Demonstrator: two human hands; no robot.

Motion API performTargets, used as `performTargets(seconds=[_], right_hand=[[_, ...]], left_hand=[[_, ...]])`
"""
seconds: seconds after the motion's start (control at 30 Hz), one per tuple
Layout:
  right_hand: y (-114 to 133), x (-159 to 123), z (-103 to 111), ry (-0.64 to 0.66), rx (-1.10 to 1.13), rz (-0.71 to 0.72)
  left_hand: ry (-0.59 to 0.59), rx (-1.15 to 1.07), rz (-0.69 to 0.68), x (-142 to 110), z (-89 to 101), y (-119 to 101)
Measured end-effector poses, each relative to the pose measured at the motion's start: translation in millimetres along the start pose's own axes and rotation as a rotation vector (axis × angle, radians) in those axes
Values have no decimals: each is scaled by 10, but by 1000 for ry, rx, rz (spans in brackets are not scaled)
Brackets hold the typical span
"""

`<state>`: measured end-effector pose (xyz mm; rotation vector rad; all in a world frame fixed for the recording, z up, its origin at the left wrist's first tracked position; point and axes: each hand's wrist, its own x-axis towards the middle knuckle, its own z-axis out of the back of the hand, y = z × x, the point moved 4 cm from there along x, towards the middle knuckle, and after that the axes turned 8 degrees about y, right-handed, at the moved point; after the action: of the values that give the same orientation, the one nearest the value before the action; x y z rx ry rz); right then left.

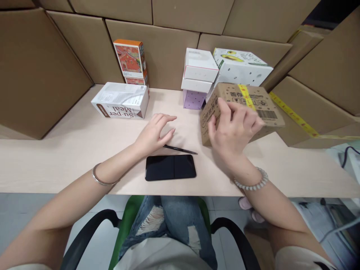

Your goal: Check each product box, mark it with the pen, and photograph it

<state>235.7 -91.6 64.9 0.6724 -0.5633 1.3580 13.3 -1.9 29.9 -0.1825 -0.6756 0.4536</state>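
Observation:
My left hand (156, 131) hovers just above the table with fingers spread and nothing in them. Below its thumb lies a black pen (182, 150), partly hidden by the hand. A smartphone (159, 168) with a dark screen rests flat in front of the pen. At the right, my right hand (234, 127) is over the near edge of a brown cardboard box (210, 125) with printed marks and yellow tape. Its thumb and fingers are bent but apart, not closed round the box; whether they touch it I cannot tell.
A white "Su-per Meal" box (120, 98) stands at the left, before stacked orange picture boxes (129, 60). White boxes (199, 65) sit on a purple one (194, 99), beside a fruit-printed box (242, 65). Large cartons (157, 56) wall the table's back and sides.

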Motion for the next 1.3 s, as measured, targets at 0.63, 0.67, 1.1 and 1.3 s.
performTargets(seconds=[0.63,0.67,1.1,1.3], right_hand=[[-77,-61,-242,-43,103,387],[11,-104,-274,31,136,469],[225,-203,-688,751,340,690],[499,-87,-725,928,325,710]], left_hand=[[-149,315,237,13,34,462],[-180,301,318,1,64,587],[-16,357,590,-20,51,822],[96,462,630,21,104,532]])
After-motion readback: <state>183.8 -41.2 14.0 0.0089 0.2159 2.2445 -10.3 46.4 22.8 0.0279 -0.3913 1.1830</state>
